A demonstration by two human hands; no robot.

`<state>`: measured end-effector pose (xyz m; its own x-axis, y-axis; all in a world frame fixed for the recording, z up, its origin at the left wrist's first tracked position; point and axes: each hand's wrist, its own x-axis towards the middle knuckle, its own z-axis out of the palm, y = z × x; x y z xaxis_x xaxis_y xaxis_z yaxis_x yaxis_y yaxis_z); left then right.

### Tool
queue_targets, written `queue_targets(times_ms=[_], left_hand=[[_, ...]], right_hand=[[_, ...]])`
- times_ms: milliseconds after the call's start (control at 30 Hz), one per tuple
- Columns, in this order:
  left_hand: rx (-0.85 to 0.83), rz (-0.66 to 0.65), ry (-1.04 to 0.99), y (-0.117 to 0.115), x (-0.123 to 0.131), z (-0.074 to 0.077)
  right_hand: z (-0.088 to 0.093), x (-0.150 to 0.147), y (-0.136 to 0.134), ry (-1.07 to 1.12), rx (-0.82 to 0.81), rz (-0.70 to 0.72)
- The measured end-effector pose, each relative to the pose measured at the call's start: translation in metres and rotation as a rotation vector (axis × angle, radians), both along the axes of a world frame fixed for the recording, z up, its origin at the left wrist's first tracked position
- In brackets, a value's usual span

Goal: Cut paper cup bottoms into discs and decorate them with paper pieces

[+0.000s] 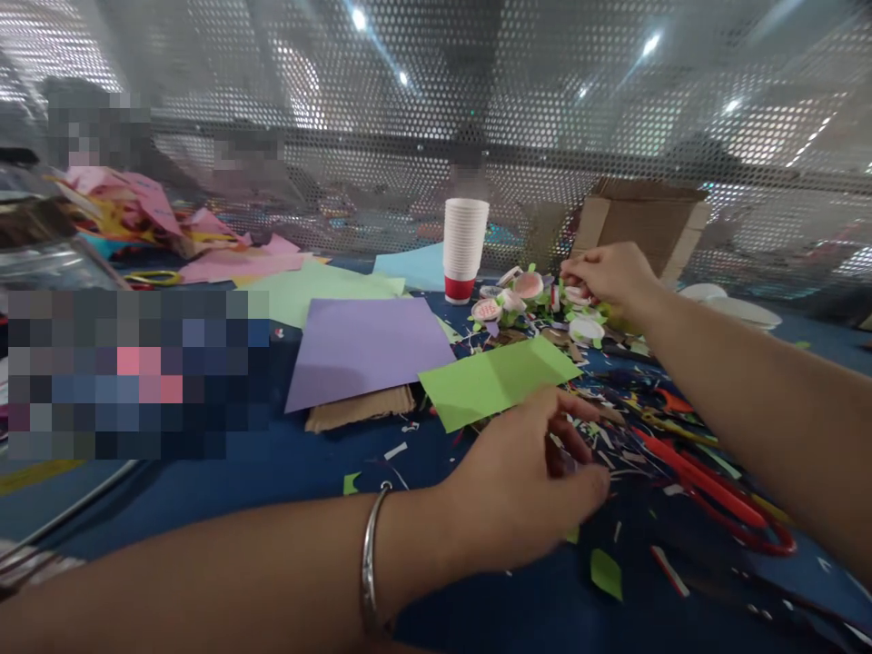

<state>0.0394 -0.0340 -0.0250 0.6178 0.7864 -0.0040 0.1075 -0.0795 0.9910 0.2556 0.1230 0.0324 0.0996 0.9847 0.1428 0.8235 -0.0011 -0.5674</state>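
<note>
My left hand (528, 477), a silver bangle on its wrist, hovers low over the blue table among paper scraps, fingers curled with thumb and forefinger drawn together; whether they pinch anything is hidden. My right hand (609, 272) reaches far across to a cluster of small round paper-cup flowers (528, 295) and closes on one white and pink piece there. A light green sheet (500, 380) lies just beyond my left hand. Red-handled scissors (715, 495) rest under my right forearm.
A purple sheet (364, 350) lies on brown card at centre. A stack of white cups (464, 247) with a red base stands behind it, a cardboard box (644, 227) to its right. Pink and green papers lie at far left. A perforated metal screen (436, 109) closes the back.
</note>
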Motion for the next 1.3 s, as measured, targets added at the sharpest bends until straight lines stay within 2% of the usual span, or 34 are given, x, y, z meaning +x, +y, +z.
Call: queue_targets(times_ms=[133,300,400,467,567,633,767,867,967,1200,1300], left_hand=[[0.32,-0.097,0.114,-0.003,-0.001,0.001],[0.469,-0.089,0.148,0.001,0.0,0.005],[0.448,-0.072,0.149,0.003,0.0,0.004],[0.372,-0.012,0.128,0.001,-0.001,0.004],[0.231,0.084,-0.006,-0.005,-0.002,0.006],[0.193,0.051,-0.106,-0.009,-0.002,0.01],[0.268,-0.1,-0.072,-0.011,0.0,0.013],[0.341,-0.164,-0.077,-0.008,0.002,0.01],[0.412,-0.16,-0.043,-0.003,0.002,0.006],[0.46,-0.09,0.303,0.003,0.0,0.008],[0.518,-0.049,0.312,0.001,0.003,0.009]], right_hand=[[-0.01,-0.004,-0.017,-0.066,0.103,0.032],[-0.014,-0.008,-0.072,-0.11,0.166,0.15],[-0.017,-0.008,-0.112,-0.087,0.171,0.276],[-0.02,-0.009,-0.135,-0.002,0.168,0.352],[-0.025,-0.013,-0.159,0.139,0.116,0.369],[-0.027,-0.019,-0.17,0.25,0.053,0.384],[-0.03,-0.031,-0.184,0.309,-0.025,0.508],[-0.031,-0.038,-0.19,0.259,0.054,0.606],[-0.032,-0.039,-0.189,0.172,0.175,0.64],[-0.037,-0.024,-0.182,-0.009,0.319,0.647],[-0.038,-0.011,-0.184,-0.021,0.337,0.532]])
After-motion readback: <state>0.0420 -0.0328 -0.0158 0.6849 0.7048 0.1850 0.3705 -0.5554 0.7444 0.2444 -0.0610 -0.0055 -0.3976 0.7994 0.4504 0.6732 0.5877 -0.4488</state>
